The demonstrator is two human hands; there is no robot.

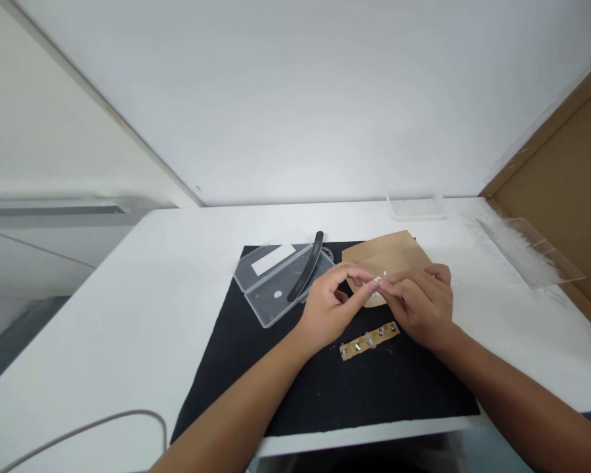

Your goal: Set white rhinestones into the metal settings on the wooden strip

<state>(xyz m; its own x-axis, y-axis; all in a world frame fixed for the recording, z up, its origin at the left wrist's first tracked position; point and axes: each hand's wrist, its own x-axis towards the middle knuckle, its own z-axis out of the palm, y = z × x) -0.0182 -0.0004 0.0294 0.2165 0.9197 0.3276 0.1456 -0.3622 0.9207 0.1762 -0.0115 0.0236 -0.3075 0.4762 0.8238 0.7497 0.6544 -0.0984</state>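
Note:
My left hand and my right hand meet at the fingertips over a sheet of brown paper. Both have thumb and finger pinched together; whatever lies between them is too small to make out. Several tiny white pieces lie on the paper around the fingertips. Nearer to me, a tan strip bears several small clear and shiny bits. Left of my left hand, a hinged clear plastic case lies opened out, with a curved black nail file resting across it.
A black mat underlies the work on a white table. At the back stands a shallow clear tray. To the right, a clear compartment box holds many translucent pieces beside a brown board. A cable curves at the front left.

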